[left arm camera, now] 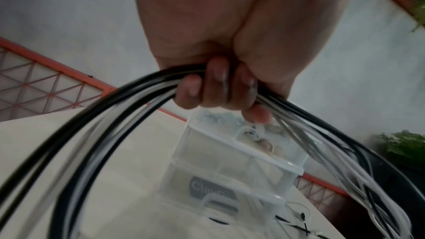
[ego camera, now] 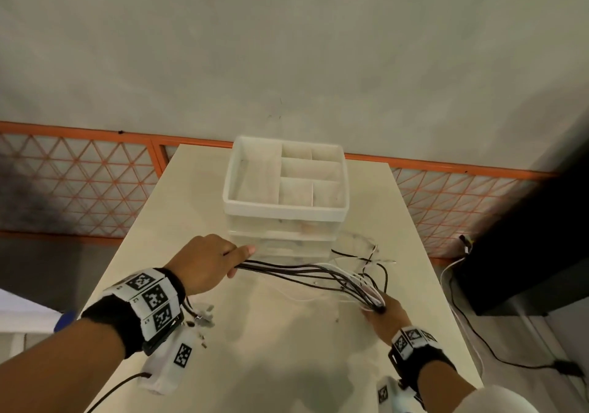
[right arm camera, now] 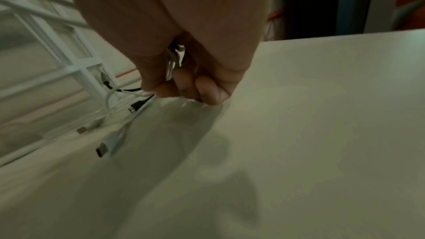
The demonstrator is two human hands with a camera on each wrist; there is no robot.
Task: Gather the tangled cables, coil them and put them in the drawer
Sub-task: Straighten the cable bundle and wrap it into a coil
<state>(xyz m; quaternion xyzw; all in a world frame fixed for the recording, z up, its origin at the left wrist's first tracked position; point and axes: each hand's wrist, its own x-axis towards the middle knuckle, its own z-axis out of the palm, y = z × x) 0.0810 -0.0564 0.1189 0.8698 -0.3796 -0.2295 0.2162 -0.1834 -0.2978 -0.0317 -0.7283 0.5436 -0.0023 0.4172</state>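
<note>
Coiling step under way: cables (ego camera: 296, 270) stretched above worktop (ego camera: 287, 349), six o'clock of drawer unit (ego camera: 285, 189). Left hand (ego camera: 204, 264) and right hand (ego camera: 384, 313) grip closed round bundle. Next: loop strands, open drawer.

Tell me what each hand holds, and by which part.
Both hold the cables: left hand grips one end of the span, right hand the other, near the loose plug ends.

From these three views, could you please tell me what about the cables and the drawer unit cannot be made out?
- Cable count: the cable bundle overlaps in the head view and is motion-blurred in the left wrist view.
- Right hand grip: curled fingers hide how many cables it holds.
- Drawer unit: the head view looks down on it, so drawer fronts are barely visible.
- Drawer contents: blurred behind clear plastic in the left wrist view.
</note>
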